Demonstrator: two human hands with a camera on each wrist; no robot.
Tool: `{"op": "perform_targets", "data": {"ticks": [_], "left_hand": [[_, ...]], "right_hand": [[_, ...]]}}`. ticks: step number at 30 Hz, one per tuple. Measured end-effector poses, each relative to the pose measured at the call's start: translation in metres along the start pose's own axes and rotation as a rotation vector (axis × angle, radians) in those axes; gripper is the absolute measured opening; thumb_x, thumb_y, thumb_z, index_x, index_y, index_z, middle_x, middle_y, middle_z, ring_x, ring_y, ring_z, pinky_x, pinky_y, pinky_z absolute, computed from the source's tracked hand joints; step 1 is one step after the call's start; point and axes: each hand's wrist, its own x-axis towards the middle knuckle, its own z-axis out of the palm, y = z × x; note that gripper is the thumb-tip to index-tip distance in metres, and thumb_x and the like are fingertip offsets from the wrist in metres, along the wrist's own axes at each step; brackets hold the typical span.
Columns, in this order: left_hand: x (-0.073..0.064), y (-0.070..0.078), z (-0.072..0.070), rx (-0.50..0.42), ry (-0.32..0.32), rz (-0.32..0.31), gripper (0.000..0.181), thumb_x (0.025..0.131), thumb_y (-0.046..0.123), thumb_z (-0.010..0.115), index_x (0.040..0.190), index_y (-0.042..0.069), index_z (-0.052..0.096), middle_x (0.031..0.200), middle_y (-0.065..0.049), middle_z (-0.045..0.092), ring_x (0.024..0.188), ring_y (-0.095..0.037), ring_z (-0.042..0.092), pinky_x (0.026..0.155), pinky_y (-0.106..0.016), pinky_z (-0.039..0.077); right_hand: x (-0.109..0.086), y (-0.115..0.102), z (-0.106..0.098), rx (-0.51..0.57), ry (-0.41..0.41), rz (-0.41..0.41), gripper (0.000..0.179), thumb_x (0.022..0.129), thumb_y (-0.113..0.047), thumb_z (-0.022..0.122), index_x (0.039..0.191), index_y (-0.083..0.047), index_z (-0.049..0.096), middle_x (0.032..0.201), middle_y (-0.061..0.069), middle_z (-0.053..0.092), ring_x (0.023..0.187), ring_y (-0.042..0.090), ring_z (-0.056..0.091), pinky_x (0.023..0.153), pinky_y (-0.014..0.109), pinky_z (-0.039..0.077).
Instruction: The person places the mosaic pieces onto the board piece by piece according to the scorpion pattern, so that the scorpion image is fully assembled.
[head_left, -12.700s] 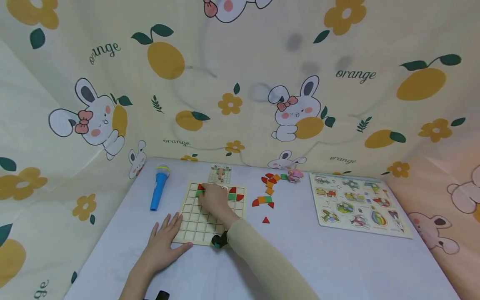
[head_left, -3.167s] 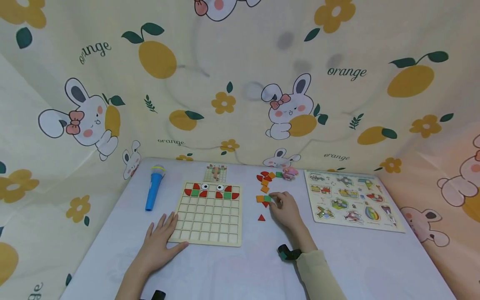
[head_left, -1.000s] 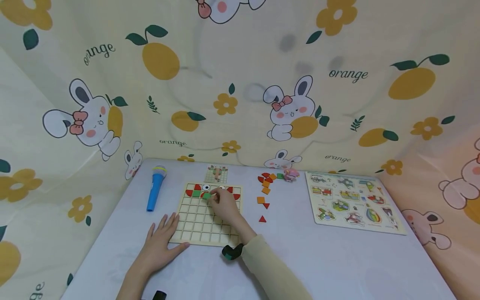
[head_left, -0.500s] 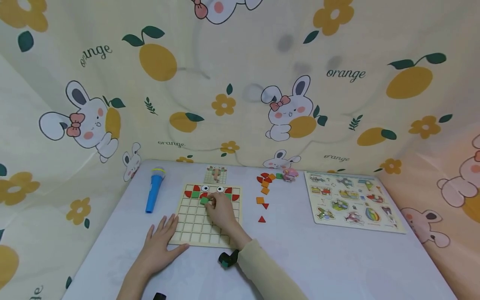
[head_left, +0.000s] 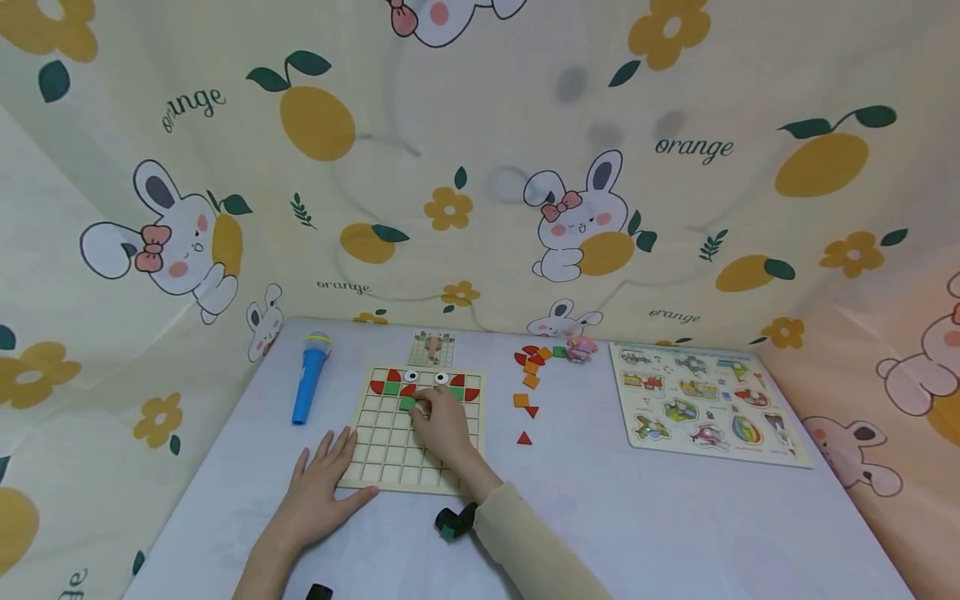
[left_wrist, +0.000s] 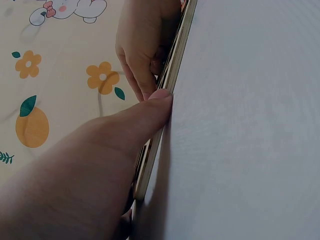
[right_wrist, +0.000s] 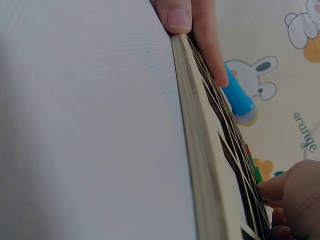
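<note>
A wooden grid board [head_left: 390, 454] lies on the white table. My right hand [head_left: 442, 425] is over its upper middle, pinching a green square tile [head_left: 407, 403] between thumb and fingertips, just below a red quarter-round tile [head_left: 408, 389]. In the right wrist view the green tile [right_wrist: 258, 174] shows at the fingertip. Red and green tiles and two round eye pieces [head_left: 411, 377] sit in the board's top rows; my right hand covers part of them. My left hand [head_left: 318, 483] rests with fingers spread at the lower left corner, its thumb [left_wrist: 161, 95] along the board's near edge.
A small pattern card [head_left: 431, 348] lies behind the board. Left of it is a blue toy microphone [head_left: 309, 379]. Loose orange, red and green tiles [head_left: 531, 382] lie on the right, by a pink figurine [head_left: 581, 349]. Farther right is a picture puzzle board [head_left: 705, 404].
My right hand took the green tile from the loose pieces on the right and brought it left over the board, then slightly toward me. My left hand stays at the board's corner.
</note>
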Motion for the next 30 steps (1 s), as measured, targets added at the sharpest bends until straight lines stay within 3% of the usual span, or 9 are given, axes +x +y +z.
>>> {"op": "perform_targets", "data": {"ticks": [14, 24, 30], "left_hand": [[0.0008, -0.0011, 0.0004, 0.013, -0.006, -0.002, 0.105, 0.092, 0.068, 0.069, 0.165, 0.003, 0.031, 0.172, -0.02, 0.029, 0.16, -0.05, 0.015, 0.125, -0.074, 0.004], [0.0002, 0.0004, -0.0004, -0.001, -0.002, 0.001, 0.105, 0.092, 0.067, 0.071, 0.165, 0.002, 0.032, 0.171, -0.021, 0.029, 0.16, -0.05, 0.015, 0.125, -0.075, 0.004], [0.0007, 0.0004, 0.0009, 0.002, 0.005, 0.006, 0.105, 0.092, 0.067, 0.071, 0.164, 0.001, 0.033, 0.171, -0.021, 0.029, 0.16, -0.05, 0.015, 0.125, -0.075, 0.004]], "right_hand": [[-0.0004, 0.0002, 0.0005, 0.005, -0.006, 0.026, 0.024, 0.099, -0.019, 0.075, 0.12, -0.007, 0.079, 0.088, -0.002, 0.056, 0.075, 0.009, 0.045, 0.065, 0.024, 0.038], [-0.0024, -0.0028, 0.0008, -0.01, 0.004, -0.011, 0.022, 0.098, -0.019, 0.076, 0.116, -0.007, 0.08, 0.088, 0.0, 0.058, 0.076, 0.011, 0.045, 0.065, 0.025, 0.038], [-0.0012, -0.0042, 0.0006, -0.036, -0.004, 0.022, 0.022, 0.099, -0.021, 0.075, 0.116, -0.009, 0.08, 0.091, 0.0, 0.06, 0.078, 0.011, 0.047, 0.067, 0.026, 0.04]]}}
